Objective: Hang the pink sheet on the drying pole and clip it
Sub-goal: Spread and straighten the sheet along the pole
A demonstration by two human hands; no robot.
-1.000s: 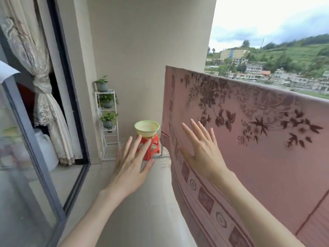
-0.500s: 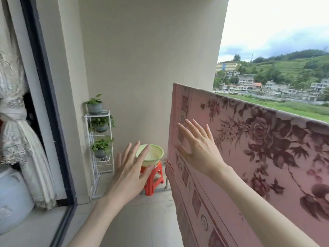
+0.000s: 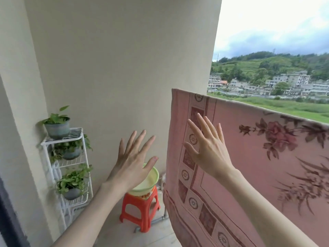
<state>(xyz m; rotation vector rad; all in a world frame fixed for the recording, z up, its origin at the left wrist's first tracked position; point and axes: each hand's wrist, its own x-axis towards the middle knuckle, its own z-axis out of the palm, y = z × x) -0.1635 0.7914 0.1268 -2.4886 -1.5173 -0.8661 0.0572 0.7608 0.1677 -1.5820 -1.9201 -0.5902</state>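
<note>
Head view: pink floral cotton sheet (image 3: 249,157) draped over the pole, no clips visible.
I read clipping as next; left hand (image 3: 131,163) and right hand (image 3: 208,150) hover spread, holding nothing.

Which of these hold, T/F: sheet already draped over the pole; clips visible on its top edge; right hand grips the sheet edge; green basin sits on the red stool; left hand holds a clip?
1. The pink sheet is draped over the pole. True.
2. Clips are visible on its top edge. False: none show along the visible edge.
3. The right hand grips the sheet edge. False: its fingers are straight and spread in front of the sheet.
4. The green basin sits on the red stool. True.
5. The left hand holds a clip. False: it is open and holds nothing.
</note>
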